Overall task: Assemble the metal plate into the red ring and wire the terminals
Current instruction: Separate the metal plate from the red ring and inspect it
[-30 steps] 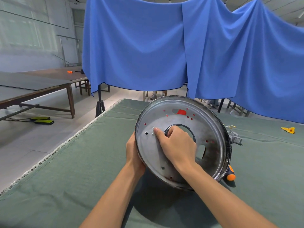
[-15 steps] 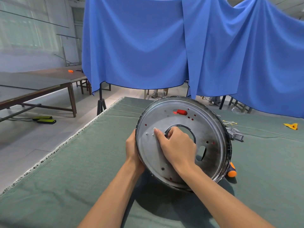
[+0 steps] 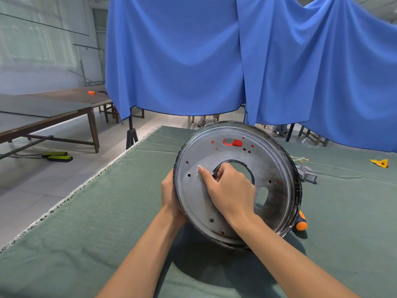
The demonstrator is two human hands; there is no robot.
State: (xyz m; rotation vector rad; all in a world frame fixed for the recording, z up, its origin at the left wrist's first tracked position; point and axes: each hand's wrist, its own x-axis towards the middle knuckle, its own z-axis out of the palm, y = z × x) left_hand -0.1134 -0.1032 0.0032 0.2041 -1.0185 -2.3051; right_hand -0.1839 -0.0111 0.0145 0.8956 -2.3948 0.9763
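A round metal plate [image 3: 275, 160] with a central hole and several small holes stands tilted on edge over the green table, its face toward me. Red [image 3: 236, 143] shows through a slot and the small holes, so the red ring lies behind the plate, mostly hidden. My left hand [image 3: 168, 194] grips the plate's left rim from behind. My right hand [image 3: 228, 190] hooks its fingers into the left side of the central hole, thumb pressed flat on the face. The plate's dark outer rim [image 3: 297, 190] faces right.
An orange-handled screwdriver [image 3: 300, 222] lies behind the plate's lower right. A small grey connector with wires [image 3: 307, 175] sits to the right, and a yellow piece [image 3: 379, 162] farther right. The table's left edge [image 3: 86, 181] runs diagonally. Blue cloth [image 3: 214, 61] hangs behind.
The plate has stayed in both hands and shifted only slightly; the red seen through the top slot moved a little. My grip is unchanged.
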